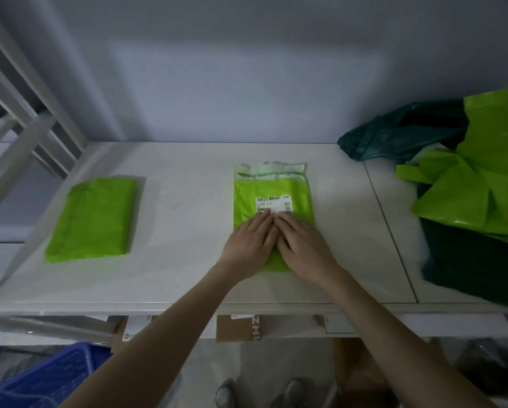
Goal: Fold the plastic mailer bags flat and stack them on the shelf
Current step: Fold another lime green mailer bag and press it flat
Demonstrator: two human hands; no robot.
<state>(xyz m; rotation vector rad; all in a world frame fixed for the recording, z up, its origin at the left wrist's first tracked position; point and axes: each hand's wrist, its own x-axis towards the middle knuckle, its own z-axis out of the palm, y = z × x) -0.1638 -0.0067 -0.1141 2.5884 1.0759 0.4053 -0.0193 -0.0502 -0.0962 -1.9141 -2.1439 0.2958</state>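
Note:
A lime-green mailer bag (272,189) with a white shipping label lies flat in the middle of the white shelf (182,278), its pale torn flap pointing to the wall. My left hand (251,241) and my right hand (301,245) lie side by side on its near half, fingers straight, pressing it down. A folded stack of green mailers (92,219) rests on the left part of the shelf, apart from both hands.
A loose heap of green mailers (470,184) and dark green bags (400,134) fills the right end of the shelf. White shelf struts (26,122) rise at the left. Below the shelf are a blue crate (40,381) and cardboard boxes (238,328).

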